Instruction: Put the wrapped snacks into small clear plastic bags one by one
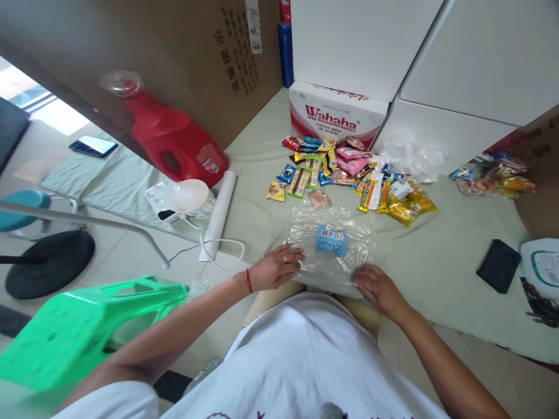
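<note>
A clear plastic bag [305, 230] lies spread at the near edge of the cloth-covered surface, in front of my body. A light blue snack packet [331, 240] sits at the middle of the bag; I cannot tell whether it is inside or on top. My left hand [280, 266], with a ring and a red wrist string, rests on the bag's left side, its fingers stretched out over the film. At the bag's right corner, my right hand [376, 286] has its fingers bent together on the plastic edge; its thumb is hidden. Just beyond the bag lies a small pinkish packet [319, 198].
Behind the bag spreads a pile of wrapped snacks [312, 169], before a Wahaba carton [336, 113]. Crumpled clear bags [413, 157] and a filled snack bag [493, 177] lie right. Leftward are a red jug [179, 139], white roll [220, 212], cable and green stool [65, 331].
</note>
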Motion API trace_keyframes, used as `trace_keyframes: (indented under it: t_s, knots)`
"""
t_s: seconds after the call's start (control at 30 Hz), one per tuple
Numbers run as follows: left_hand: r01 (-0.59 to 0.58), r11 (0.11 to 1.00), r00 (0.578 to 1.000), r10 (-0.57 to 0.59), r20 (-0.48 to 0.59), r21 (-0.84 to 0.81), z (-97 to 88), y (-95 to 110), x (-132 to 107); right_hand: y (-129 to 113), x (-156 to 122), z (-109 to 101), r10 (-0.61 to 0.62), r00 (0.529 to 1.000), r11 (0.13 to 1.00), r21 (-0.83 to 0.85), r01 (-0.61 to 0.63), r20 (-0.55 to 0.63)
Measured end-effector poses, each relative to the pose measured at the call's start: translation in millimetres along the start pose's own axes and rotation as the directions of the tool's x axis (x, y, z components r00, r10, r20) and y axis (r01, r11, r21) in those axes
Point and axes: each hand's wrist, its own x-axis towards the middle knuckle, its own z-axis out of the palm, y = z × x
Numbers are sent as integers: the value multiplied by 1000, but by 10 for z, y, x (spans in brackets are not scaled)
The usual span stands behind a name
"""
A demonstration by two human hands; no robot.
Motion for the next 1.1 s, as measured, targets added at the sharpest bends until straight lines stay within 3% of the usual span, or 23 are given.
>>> trace_keyframes:
  t_s: [0.1,0.2,0.3,0.37,0.4,0.47,0.53,0.6,0.63,0.67,0.73,0.77,0.8,0.87,0.97,1.03,1.1]
  knots:
    - [169,960,983,-182,-38,-222,-160,-93,123,141,230,-228,94,994,986,136,-100,48]
    - [377,871,907,-417,-66,-315,-325,-227,439,328,595,-501,255,960,946,177,-272,114]
    - [579,803,786,-595,-165,-139,-399,-409,844,517,975,-678,432,879,901,-59,-429,203]
    - [695,719,696,-669,-261,10,-409,-517,1046,596,1203,-741,524,823,836,-318,-448,219]
    - [733,678,657,-686,-314,54,-413,-551,1105,615,1311,-758,543,818,799,-417,-433,191]
    - [771,632,600,-673,-432,85,-428,-559,1130,622,1528,-754,490,866,774,-508,-378,102]
    - [785,612,545,-615,-569,90,-445,-472,1060,605,1756,-690,373,927,807,-507,-305,37]
    - [778,619,510,-529,-678,103,-430,-295,964,591,1987,-576,317,946,839,-484,-250,62]
    - [756,643,532,-489,-691,127,-396,-185,930,588,2094,-513,332,938,849,-464,-253,97]
    - [710,684,598,-459,-657,168,-341,-70,911,589,2190,-456,365,921,854,-441,-275,134]
    - [542,794,809,-404,-427,275,-177,141,927,596,2329,-390,429,880,859,-394,-327,203]
    - [476,825,870,-390,-302,305,-79,223,957,597,2364,-388,441,866,866,-364,-342,236]
    - [441,838,896,-394,-204,321,20,286,994,590,2373,-408,435,860,880,-327,-344,265]
    - [445,830,893,-439,-98,335,188,353,1072,542,2309,-488,354,886,926,-242,-288,300]
    - [504,795,856,-511,-77,337,319,363,1149,363,2029,-572,93,948,989,-136,-54,304]
    - [537,776,835,-544,-81,331,334,358,1160,209,1768,-523,-62,940,983,-143,116,335]
    - [566,766,817,-570,-85,305,318,359,1118,83,1504,-391,-119,922,961,-190,200,368]
